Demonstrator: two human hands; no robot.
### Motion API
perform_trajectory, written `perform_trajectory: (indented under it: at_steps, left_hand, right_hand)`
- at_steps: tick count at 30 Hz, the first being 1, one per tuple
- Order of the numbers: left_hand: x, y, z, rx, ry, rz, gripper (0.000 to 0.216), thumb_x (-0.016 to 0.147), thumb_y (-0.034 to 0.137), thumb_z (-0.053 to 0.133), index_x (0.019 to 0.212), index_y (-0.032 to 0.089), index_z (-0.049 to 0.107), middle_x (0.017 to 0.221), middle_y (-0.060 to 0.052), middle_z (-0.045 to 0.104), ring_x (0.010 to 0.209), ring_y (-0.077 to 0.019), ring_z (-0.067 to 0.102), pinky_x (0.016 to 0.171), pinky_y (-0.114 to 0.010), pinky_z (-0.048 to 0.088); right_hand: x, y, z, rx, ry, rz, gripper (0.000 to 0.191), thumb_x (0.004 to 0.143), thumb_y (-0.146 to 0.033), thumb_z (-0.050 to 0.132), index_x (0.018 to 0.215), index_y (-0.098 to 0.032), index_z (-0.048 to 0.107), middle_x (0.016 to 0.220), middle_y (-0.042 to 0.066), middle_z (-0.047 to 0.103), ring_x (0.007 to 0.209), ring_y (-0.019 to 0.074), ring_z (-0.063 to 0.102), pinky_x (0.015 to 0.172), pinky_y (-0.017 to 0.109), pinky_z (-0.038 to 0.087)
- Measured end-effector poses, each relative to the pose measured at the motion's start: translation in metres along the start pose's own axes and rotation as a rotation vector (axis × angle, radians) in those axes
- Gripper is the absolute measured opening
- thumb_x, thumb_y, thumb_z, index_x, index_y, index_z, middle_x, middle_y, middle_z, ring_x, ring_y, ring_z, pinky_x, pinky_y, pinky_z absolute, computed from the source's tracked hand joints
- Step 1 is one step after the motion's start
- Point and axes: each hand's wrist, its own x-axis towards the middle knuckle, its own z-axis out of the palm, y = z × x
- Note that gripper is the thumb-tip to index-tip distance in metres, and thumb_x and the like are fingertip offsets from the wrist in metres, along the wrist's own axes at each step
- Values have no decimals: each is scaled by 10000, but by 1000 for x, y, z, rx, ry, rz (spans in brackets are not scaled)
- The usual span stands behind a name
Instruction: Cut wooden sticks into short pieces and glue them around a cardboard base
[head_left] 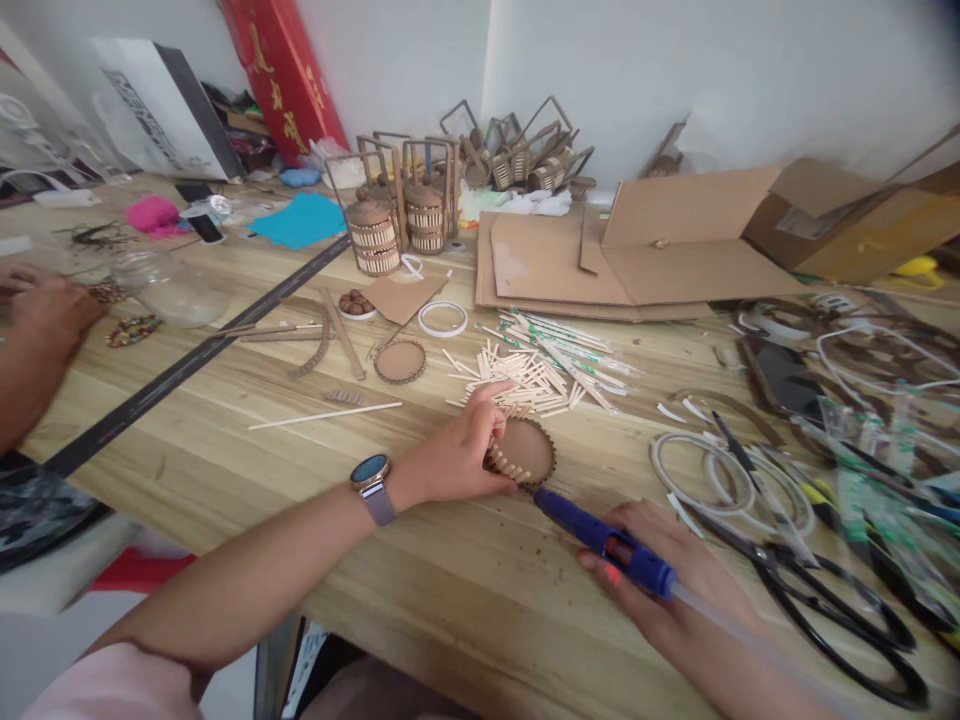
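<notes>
My left hand [463, 450], with a watch on its wrist, is closed in a pinch on the left rim of a round toothed cardboard disc [529, 448], where several short wooden sticks stand in the notches. My right hand [667, 575] grips a blue glue gun [600, 538]. The gun's nozzle points at the disc's lower edge. A pile of short wooden sticks [525, 380] lies just behind the disc.
Another person's hand [45, 320] is at the far left near a glass jar [172, 290]. Finished wooden lanterns [397, 215], flat cardboard [637, 250], a second disc [400, 361], black scissors [832, 600] and white rings [705, 480] lie around.
</notes>
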Motion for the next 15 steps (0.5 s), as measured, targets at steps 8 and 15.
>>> perform_trajectory:
  at_steps: [8, 15]
  left_hand:
    - [0, 1, 1, 1, 9, -5, 555, 663, 259, 822, 963, 229, 355, 1451, -256, 267, 1407, -387, 302, 1002, -526, 441]
    - [-1, 2, 3, 9, -15, 26, 555, 672, 282, 826, 935, 228, 341, 1456, -287, 243, 1402, -397, 305, 969, -530, 459]
  right_hand:
    - [0, -4, -2, -52, 49, -37, 153, 888, -369, 552, 802, -259, 617, 680, 24, 654, 615, 212, 632, 551, 314, 500]
    - [-2, 4, -6, 95, 145, 312, 234, 842, -488, 585, 815, -264, 648, 684, 23, 660, 624, 215, 618, 552, 311, 482]
